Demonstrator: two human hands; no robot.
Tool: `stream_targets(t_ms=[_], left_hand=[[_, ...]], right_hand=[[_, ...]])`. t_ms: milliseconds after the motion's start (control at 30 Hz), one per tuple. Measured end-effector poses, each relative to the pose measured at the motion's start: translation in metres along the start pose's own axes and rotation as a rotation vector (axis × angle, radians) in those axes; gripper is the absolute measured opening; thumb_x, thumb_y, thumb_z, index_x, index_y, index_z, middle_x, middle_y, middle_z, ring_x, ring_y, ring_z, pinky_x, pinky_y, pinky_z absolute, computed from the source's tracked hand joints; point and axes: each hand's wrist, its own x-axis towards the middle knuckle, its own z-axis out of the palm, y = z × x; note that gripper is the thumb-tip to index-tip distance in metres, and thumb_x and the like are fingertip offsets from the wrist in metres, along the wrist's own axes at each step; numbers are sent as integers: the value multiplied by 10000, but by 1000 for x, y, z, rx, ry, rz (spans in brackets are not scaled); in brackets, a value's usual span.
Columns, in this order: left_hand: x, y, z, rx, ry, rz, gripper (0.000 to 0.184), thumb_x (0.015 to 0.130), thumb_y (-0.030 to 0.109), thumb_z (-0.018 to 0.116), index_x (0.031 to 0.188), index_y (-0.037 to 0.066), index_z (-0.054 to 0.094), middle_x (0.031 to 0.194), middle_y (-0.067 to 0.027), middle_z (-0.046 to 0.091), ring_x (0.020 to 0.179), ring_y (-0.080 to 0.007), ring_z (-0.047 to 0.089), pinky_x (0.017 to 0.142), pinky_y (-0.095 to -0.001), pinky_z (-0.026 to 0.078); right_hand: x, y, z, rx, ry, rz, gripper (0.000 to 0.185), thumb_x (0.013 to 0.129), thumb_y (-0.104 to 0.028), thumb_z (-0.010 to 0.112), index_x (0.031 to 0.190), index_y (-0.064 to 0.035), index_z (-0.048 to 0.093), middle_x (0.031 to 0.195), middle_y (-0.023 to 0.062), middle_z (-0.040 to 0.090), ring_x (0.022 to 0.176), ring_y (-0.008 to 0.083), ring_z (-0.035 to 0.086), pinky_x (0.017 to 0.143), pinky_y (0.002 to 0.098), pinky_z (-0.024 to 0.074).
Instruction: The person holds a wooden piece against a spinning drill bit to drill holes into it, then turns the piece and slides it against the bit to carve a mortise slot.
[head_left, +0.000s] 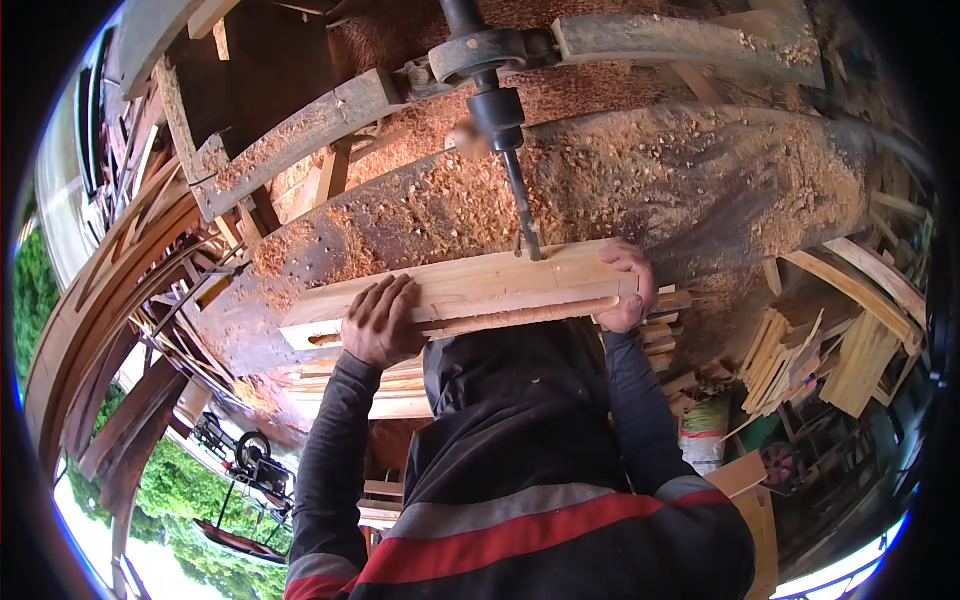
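A pale wooden beam (480, 285) lies across the worktable in front of me, with a long groove along its near face and a slot at its left end. My left hand (384, 322) is closed over the beam left of its middle, fingers bent over the top. My right hand (628, 286) grips the beam's right end, fingers on top and the thumb side near the groove. Between my hands, a drill bit (524, 208) hangs from a dark chuck (496, 115), its tip at the beam's far edge. Whether the tip touches the wood I cannot tell.
Chips and sawdust cover the worktable (690, 215). Behind it runs a curved wooden rail (310, 145). Stacked wood strips (790, 350) lie at right, with more boards (400, 385) under the beam. Long curved timbers (90, 280) stand at left, and a motorcycle (245, 455) is outside.
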Motion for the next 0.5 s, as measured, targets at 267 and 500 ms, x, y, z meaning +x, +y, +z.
stream_targets(t_ms=[267, 500], left_hand=[[-8, -9, 4, -21, -42, 7, 551, 702, 265, 707, 1190, 20, 640, 1226, -183, 696, 1106, -370, 690, 947, -486, 548], [-3, -7, 2, -20, -42, -22, 505, 735, 284, 700, 1166, 24, 650, 1202, -177, 704, 1107, -360, 690, 951, -480, 545]], right_hand=[[8, -5, 3, 2, -38, 38, 587, 965, -581, 478, 962, 3, 538, 943, 203, 635, 937, 334, 600, 962, 551, 468], [17, -3, 7, 22, -64, 34, 569, 967, -570, 485, 977, -4, 543, 936, 208, 638, 924, 326, 595, 987, 566, 451]])
